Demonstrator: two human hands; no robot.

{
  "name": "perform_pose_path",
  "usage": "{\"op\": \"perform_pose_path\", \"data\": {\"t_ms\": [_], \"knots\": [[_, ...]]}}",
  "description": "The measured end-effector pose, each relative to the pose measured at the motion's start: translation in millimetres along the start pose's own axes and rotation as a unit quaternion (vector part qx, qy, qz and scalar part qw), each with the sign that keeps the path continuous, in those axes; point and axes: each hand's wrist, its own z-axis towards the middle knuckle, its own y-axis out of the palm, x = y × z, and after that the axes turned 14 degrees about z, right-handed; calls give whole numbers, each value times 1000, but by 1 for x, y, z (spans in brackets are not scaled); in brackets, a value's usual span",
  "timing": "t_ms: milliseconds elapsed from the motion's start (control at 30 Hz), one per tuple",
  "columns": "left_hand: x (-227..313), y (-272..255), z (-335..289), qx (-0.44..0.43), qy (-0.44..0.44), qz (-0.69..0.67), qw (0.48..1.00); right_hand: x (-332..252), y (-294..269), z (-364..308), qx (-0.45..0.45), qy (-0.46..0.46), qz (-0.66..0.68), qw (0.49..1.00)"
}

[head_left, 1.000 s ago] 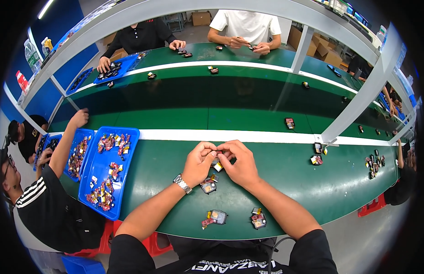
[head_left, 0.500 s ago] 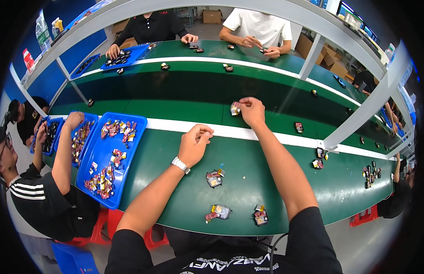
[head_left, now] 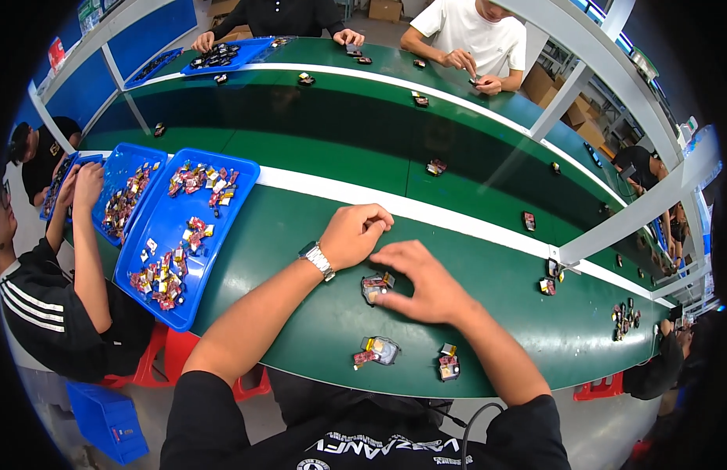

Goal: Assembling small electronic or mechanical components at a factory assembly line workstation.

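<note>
Over the green worktop, my right hand (head_left: 430, 286) has its thumb and fingers spread around a small electronic module (head_left: 373, 288) with a clear-grey case, a red circuit board and a yellow piece. The thumb tip lies at the module's edge; whether it presses on it I cannot tell. Just beyond, my left hand (head_left: 355, 235) is loosely closed, thumb close to the curled fingers, and the inside of its grip is hidden. Nearer to me lie another module (head_left: 381, 350) with its red board hanging out to the side, and a third module (head_left: 449, 365) to its right.
A blue tray (head_left: 199, 270) of small red and yellow parts stands on the left, beside a co-worker (head_left: 61, 298). Past a white strip (head_left: 340, 194) runs a green conveyor belt (head_left: 300, 149) carrying scattered modules. A grey frame post (head_left: 614, 219) rises on the right. Two people sit opposite.
My right hand has let go of a module over the belt and come back toward me to another one on the worktop. My left hand has shifted slightly right. The view has tilted down.
</note>
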Motion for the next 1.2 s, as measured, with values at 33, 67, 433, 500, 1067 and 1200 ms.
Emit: {"op": "perform_pose_path", "data": {"t_ms": [33, 67, 433, 500, 1067, 1200], "knots": [[1, -1, -2, -22, 6, 22, 999, 0, 4, -5, -11, -9, -34, 999], [2, -1, -3, -44, 11, 45, 998, 2, 6, -8, -21, -19, -68, 997], [15, 0, -6, -183, -144, -254, 939, 12, -6, -8, 273, -1, 9, 962], [26, 3, -9, -232, -164, -323, 903, 11, -5, -9, 291, 10, 10, 957], [32, 4, -8, -244, -155, -358, 888, 24, -8, -13, 243, -66, -62, 966], [23, 4, -9, -239, -165, -352, 890, 18, -10, -13, 224, -74, -55, 970]]}}
